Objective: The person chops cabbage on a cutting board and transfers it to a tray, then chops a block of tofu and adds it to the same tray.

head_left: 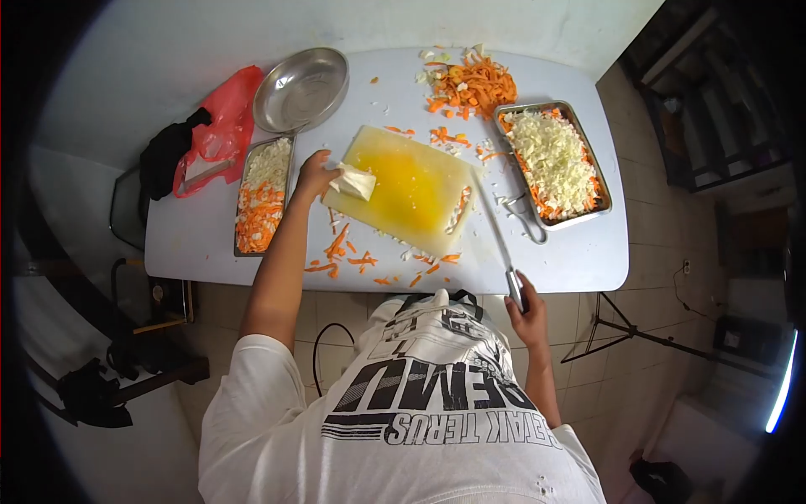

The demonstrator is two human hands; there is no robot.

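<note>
My left hand is closed on a creamy white wad that looks like a folded cloth. The wad rests on the left end of a cutting board with a yellow-orange stain across its middle. Shredded bits lie along the board's right end. In my right hand is the handle of a long knife, at the table's front edge. Its blade points away from me, close to the board's right side.
One tray of shredded cabbage and carrot stands right, another left. Behind are a steel pan, a red plastic bag and a carrot peel pile. Carrot scraps litter the table. A peeler-like metal tool lies by the right tray.
</note>
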